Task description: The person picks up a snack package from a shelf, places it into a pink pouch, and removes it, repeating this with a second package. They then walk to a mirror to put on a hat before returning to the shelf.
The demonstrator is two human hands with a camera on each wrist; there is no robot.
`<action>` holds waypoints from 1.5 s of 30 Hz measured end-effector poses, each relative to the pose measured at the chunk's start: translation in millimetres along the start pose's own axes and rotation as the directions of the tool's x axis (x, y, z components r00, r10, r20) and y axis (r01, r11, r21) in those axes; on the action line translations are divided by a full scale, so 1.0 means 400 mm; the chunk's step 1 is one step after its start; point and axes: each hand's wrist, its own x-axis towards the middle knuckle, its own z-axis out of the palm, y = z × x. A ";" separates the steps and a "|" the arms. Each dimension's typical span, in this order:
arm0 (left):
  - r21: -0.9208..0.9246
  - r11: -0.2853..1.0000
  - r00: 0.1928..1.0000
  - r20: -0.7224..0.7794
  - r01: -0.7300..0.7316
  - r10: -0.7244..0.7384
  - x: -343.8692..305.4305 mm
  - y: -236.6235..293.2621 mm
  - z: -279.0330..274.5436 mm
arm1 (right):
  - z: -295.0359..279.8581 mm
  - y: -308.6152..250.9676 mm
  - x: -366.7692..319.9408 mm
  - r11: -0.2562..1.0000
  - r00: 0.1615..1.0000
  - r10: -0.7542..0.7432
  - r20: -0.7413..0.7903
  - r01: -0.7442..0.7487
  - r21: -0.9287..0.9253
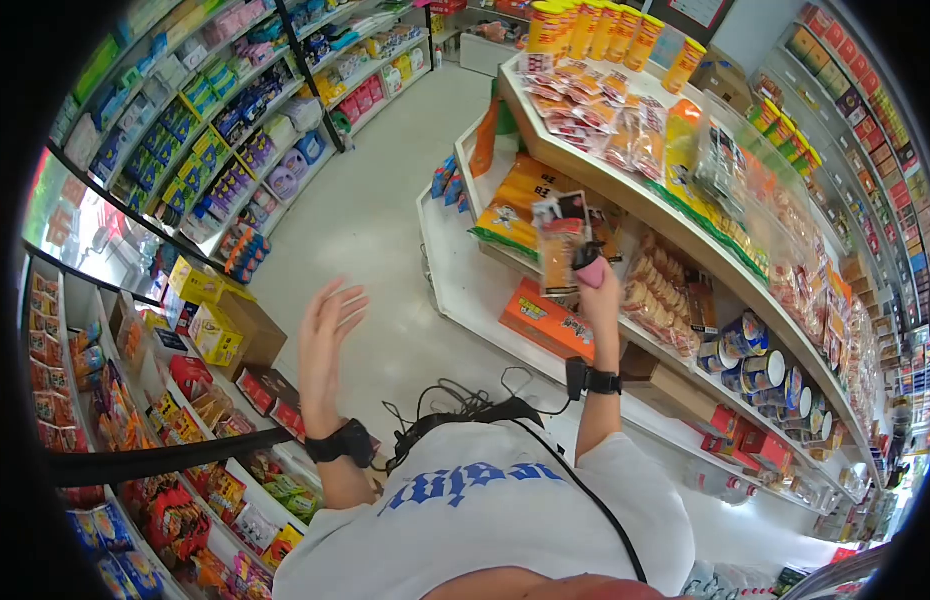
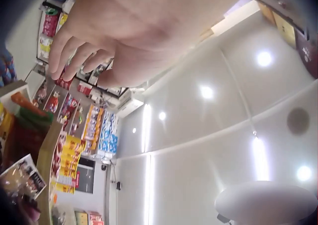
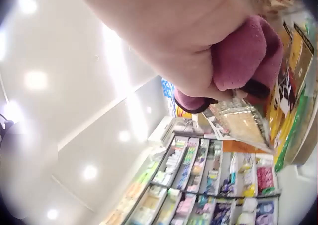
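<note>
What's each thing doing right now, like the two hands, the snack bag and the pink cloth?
left hand: raised, open, holding nothing.
right hand: raised, curled round the snack packet and pink cloth.
snack packet: held upright in the air.
pink cloth: bunched up in the right hand.
yellow canisters: standing upright in a row.

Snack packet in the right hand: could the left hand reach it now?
Probably yes: the left hand is open, holding nothing, with only air between it and the snack packet.
</note>
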 end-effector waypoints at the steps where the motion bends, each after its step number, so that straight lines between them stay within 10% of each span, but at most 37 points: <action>1: -0.003 1.000 0.999 -0.036 0.006 -0.006 0.014 0.015 -0.050 | 0.013 0.011 0.013 0.997 0.997 -0.011 -0.076 0.005 -0.080; 5: -0.015 1.000 0.996 -0.090 0.020 -0.021 0.104 0.021 -0.199 | 0.021 0.018 0.053 0.793 0.963 -0.082 -0.255 -0.092 -0.602; 12: 0.089 0.989 0.991 0.063 0.115 -0.121 0.380 0.025 -0.316 | 0.168 0.005 0.121 0.604 0.975 0.136 -0.175 -0.222 -0.765; 15: 0.180 0.976 0.974 0.172 0.119 -0.150 0.556 0.032 -0.344 | 0.318 -0.083 0.179 0.864 0.961 0.278 -0.017 -0.257 -0.433; 19: 0.291 0.951 0.923 0.329 0.101 -0.198 0.845 0.051 -0.317 | 0.584 -0.184 0.321 0.997 0.988 -0.077 0.133 0.077 0.001; 22: 0.342 0.938 0.840 0.491 0.060 -0.233 1.057 0.106 -0.277 | 0.737 -0.354 0.468 0.959 0.910 0.230 0.346 -0.271 0.077; 23: 0.346 0.937 0.796 0.555 0.043 -0.242 1.121 0.121 -0.262 | 0.800 -0.363 0.518 0.991 0.948 -0.026 0.316 -0.017 0.132; 26: 0.327 0.945 0.639 0.726 0.006 -0.255 1.308 0.144 -0.226 | 0.937 -0.475 0.667 0.946 0.910 -0.203 0.361 0.087 0.311; 36: 0.365 0.907 0.352 0.894 -0.209 -0.278 2.063 0.109 -0.158 | 1.388 -0.616 1.165 0.962 0.831 -0.165 0.530 0.016 0.274; 45: 0.222 0.969 0.198 0.960 -0.105 -0.199 2.749 0.241 0.015 | 1.591 -0.671 1.674 0.958 0.964 0.094 0.250 -0.156 0.242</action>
